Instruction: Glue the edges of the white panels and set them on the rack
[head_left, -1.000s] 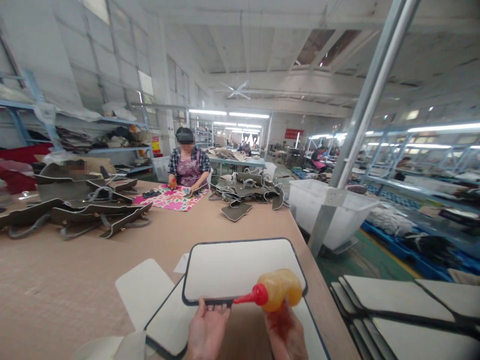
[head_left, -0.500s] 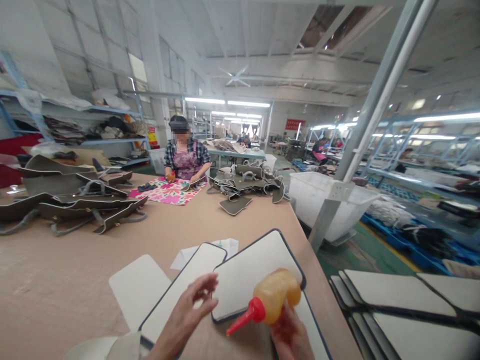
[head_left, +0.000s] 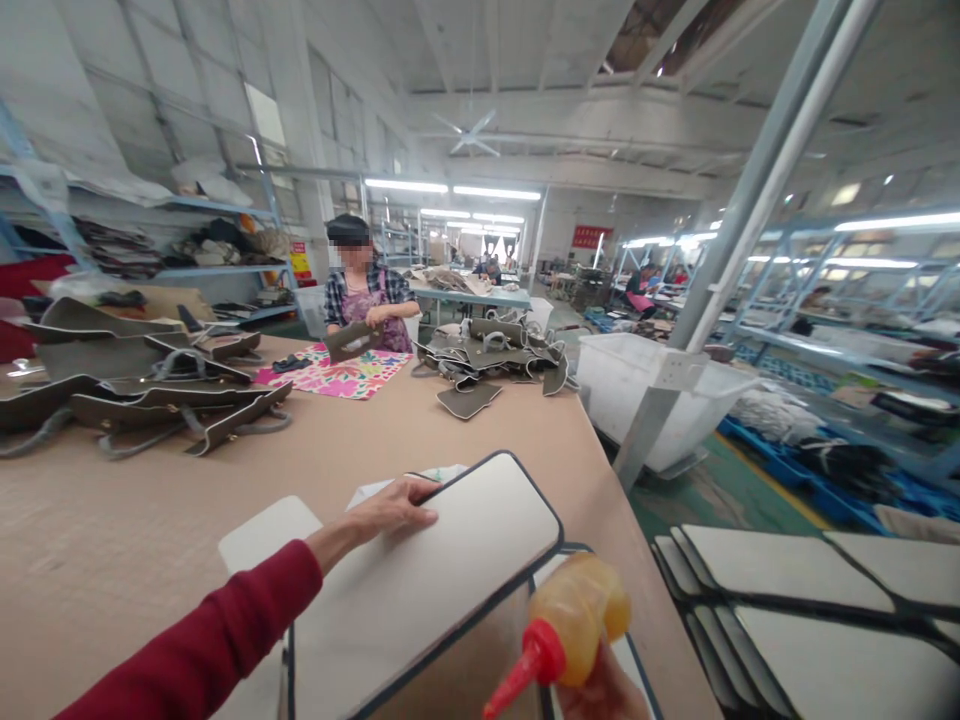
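My left hand point(head_left: 394, 508), in a red sleeve, lies with fingers flat on the far left edge of a white panel with dark edging point(head_left: 450, 580), which rests slantwise on the brown table point(head_left: 150, 540). My right hand point(head_left: 600, 695) shows only at the bottom edge, closed round an amber glue bottle point(head_left: 574, 620) whose red nozzle points down and left. More white panels lie under and beside the top one point(head_left: 262, 525).
A person at the far end of the table holds a dark piece over a flowered cloth point(head_left: 337, 372). Dark bag parts point(head_left: 142, 400) are heaped at left and at the far middle point(head_left: 487, 365). A white bin point(head_left: 660, 400), a metal post and stacked panels point(head_left: 787, 600) stand right of the table.
My left hand has reached forward and come down flat on the top panel, which now lies turned slantwise over the others. The glue bottle has dropped lower and to the right.
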